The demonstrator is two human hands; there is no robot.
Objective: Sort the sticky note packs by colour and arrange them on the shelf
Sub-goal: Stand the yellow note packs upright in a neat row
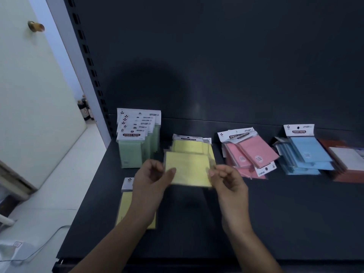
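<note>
Yellow pack [187, 171] sits between the two hands in the head view, held flat-faced above the dark shelf [275, 213] and a little blurred. Both bare forearms rise from the bottom edge and lean toward each other. The left hand [151, 179] is turned palm inward, its thumb laid across the pack's lower left corner and its curled fingers closing on the left edge. The right hand [229, 181] mirrors it, fingers curled narrow, with thumb and forefinger nipping the pack's right edge; the other fingers fold loosely below and touch nothing that can be seen. Just beyond the fingertips of both hands lies the yellow pile [189, 145], partly covered by the held pack. Beyond the left hand's knuckles stand the green packs [136, 148], upright in a row one behind another. Past the right hand's fingers, further along the shelf, a pink pile [248, 154] lies fanned and untidy, and the blue pile [307, 154] lies beyond that. Under the left wrist and forearm rests a second yellow pack [126, 205], flat on the shelf, well apart from the yellow pile
</note>
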